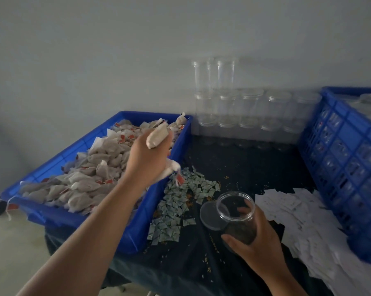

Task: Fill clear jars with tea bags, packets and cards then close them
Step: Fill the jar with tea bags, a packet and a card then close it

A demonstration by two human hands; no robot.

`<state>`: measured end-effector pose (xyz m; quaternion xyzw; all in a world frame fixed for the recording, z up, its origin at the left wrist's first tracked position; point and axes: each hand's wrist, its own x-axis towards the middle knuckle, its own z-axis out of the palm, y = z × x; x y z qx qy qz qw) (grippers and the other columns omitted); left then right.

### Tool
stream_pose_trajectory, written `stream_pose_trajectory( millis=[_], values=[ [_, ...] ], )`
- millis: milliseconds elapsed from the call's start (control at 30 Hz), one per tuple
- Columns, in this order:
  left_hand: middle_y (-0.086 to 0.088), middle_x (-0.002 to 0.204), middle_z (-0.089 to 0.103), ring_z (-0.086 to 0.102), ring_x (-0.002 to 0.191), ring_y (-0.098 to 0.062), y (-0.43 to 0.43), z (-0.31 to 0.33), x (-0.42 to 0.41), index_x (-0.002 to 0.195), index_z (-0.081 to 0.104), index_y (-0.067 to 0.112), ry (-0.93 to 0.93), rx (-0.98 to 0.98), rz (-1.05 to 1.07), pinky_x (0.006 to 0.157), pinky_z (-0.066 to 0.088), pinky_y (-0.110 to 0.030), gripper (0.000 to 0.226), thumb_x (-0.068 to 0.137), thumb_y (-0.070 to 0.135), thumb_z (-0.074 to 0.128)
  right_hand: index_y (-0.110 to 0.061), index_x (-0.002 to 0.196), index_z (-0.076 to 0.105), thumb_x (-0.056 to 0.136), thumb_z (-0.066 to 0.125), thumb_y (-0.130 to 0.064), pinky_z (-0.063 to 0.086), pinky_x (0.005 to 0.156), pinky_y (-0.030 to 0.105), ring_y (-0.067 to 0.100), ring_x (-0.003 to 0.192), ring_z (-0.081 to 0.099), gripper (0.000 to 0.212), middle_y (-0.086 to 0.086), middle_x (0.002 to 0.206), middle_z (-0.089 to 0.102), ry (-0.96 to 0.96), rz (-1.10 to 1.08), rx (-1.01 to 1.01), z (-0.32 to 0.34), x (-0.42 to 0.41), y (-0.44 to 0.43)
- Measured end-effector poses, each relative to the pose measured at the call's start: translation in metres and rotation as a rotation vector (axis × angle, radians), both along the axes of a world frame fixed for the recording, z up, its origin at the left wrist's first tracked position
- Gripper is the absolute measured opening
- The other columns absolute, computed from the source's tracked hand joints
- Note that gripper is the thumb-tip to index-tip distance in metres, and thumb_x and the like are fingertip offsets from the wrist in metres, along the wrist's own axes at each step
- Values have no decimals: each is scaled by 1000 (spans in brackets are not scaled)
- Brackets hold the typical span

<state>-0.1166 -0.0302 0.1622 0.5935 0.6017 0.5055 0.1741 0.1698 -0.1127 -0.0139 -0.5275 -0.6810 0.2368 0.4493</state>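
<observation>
As right hand grips jar, two crates

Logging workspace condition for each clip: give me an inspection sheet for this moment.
Surface: table under a dark cloth.
Job's things: blue bin heaped with tea bags; packets and cards piled on the cloth; open jar, its lid lying by it; stacked jars at the wall.
Clutter: crumbs scattered on the cloth.
Grips: left hand holds several tea bags over the bin; right hand holds the open jar, tilted.
Cables: nothing seen.
Surroundings: blue crate on the right; plain wall behind.
</observation>
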Motion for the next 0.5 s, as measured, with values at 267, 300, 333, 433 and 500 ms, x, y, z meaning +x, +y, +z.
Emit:
stream_pose_trajectory(
  millis=[267,300,333,433,500],
  values=[
    [17,72,64,59,60,0,-10,-39,113,81,54,34,47,-84,-205,49,41,-17,33,97,60,65,-61,149,36,64,88,-77,48,90,10,-12,121,60,101,-38,134,59,-83,28,-3,1,0,1],
    [17,75,65,61,63,-1,-10,-42,119,81,54,34,76,-108,-232,50,42,-18,33,98,60,65,-61,149,35,65,87,-78,47,90,8,-13,122,59,101,-38,135,58,-79,24,5,1,0,1],
    [16,78,67,63,65,-1,-11,-44,122,82,55,33,110,-131,-257,52,45,-21,33,98,59,66,-60,150,35,66,87,-78,47,92,9,-13,125,59,101,-38,137,57,-61,20,11,1,0,1],
    [12,81,74,71,72,-5,-12,-44,118,86,60,28,118,-221,-395,65,61,-37,31,99,54,68,-59,150,37,70,85,-77,51,95,12,-10,126,60,95,-35,139,59,3,1,28,2,2,1],
    [9,84,78,76,79,-10,-15,-39,111,91,64,25,109,-283,-472,75,62,-43,31,101,54,67,-63,148,35,71,84,-78,52,90,9,-9,122,62,92,-36,137,60,17,-15,42,4,2,1]
  ],
)
